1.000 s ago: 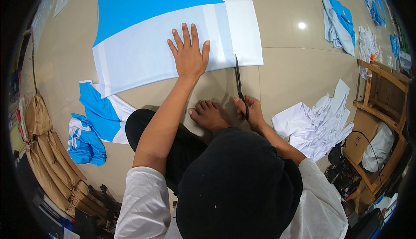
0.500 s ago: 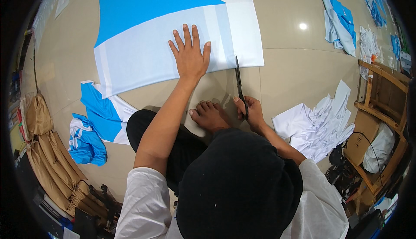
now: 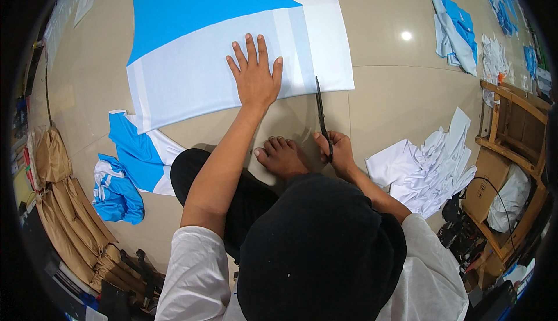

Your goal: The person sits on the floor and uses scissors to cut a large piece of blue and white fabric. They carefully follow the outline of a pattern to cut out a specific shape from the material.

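A large fabric panel (image 3: pixel 192 82), blue above and pale blue below with a white strip along its right side, lies spread over the tiled floor. My left hand (image 3: pixel 256 79) rests flat on its pale part, fingers spread. Black scissors (image 3: pixel 321 114) are gripped by the handles in my right hand (image 3: pixel 338 149). Their blades point away from me and reach the panel's near edge, by the line where pale blue meets white. The blades look closed or nearly so. My bare foot (image 3: pixel 282 157) is on the floor between the two hands.
Blue and white cut fabric pieces (image 3: pixel 136 152) lie at left beside a crumpled bundle (image 3: pixel 118 190). White scraps (image 3: pixel 427 173) are heaped at right, near a wooden frame (image 3: pixel 514 129). Another blue and white piece (image 3: pixel 456 27) lies far right. Brown wrapped material (image 3: pixel 67 204) stands at left.
Almost nothing differs. Both hands, the scissors and the panel keep their places, apart from a very slight downward shift of the whole picture.
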A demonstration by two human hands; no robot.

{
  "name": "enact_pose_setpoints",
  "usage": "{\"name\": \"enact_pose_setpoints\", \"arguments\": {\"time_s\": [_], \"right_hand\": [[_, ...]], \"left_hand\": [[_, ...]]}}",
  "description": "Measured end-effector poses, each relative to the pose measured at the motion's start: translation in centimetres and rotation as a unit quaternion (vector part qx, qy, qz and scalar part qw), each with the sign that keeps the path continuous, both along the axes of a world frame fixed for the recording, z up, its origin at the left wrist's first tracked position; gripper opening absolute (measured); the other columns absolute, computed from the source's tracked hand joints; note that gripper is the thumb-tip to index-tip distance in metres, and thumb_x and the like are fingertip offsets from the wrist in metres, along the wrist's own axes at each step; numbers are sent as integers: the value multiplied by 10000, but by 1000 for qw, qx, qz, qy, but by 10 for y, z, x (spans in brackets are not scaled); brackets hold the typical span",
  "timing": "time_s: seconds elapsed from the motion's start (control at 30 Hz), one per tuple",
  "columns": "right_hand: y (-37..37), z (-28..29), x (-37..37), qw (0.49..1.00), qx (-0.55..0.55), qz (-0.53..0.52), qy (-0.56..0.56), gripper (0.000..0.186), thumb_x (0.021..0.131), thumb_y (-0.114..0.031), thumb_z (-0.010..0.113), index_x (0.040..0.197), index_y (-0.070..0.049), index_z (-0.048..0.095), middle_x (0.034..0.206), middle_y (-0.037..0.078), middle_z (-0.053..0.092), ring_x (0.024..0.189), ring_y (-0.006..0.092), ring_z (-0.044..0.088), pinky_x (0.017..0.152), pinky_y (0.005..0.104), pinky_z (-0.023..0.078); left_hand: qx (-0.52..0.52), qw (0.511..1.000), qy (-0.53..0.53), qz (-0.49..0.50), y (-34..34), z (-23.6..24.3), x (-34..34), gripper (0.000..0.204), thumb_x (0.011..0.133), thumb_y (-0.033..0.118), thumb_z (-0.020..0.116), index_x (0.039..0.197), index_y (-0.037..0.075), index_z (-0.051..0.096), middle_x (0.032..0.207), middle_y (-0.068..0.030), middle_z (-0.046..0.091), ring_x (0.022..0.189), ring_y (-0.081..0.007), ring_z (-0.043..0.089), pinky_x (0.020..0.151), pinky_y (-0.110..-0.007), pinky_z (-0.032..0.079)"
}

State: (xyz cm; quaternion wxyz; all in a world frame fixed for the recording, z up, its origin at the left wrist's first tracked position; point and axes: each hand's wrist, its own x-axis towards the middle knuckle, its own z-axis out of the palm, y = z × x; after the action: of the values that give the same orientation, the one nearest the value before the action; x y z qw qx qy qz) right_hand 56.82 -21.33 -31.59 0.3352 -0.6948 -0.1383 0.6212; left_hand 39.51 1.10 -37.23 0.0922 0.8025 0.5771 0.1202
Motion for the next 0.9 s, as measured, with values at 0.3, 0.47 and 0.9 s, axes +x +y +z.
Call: {"name": "enact_pose_setpoints", "arguments": {"time_s": [0.3,0.47,0.9], "right_hand": [[-4,-6,1,999,-14,19,-41,425,996,-363,815,749,-53,660,573,10,592,476,88,524,453,279,371],[-4,-4,1,999,-15,15,-30,416,993,-358,816,759,-52,660,566,14,583,467,99,533,443,286,376],[21,0,1,1000,7,14,-15,411,999,-369,801,770,-81,619,592,-5,581,484,87,519,478,273,375]], "left_hand": [[0,1000,-4,-1,0,0,0,761,1126,500,454,1717,38,325,1782,-269,258,1640,-574,132,1291,-741,83],[1,1000,-3,0,-1,1,1,759,1128,499,451,1718,40,321,1784,-269,254,1639,-574,133,1291,-740,86],[1,1000,5,-1,0,1,1,755,1131,498,450,1720,42,321,1784,-265,255,1640,-573,129,1292,-738,90]]}}
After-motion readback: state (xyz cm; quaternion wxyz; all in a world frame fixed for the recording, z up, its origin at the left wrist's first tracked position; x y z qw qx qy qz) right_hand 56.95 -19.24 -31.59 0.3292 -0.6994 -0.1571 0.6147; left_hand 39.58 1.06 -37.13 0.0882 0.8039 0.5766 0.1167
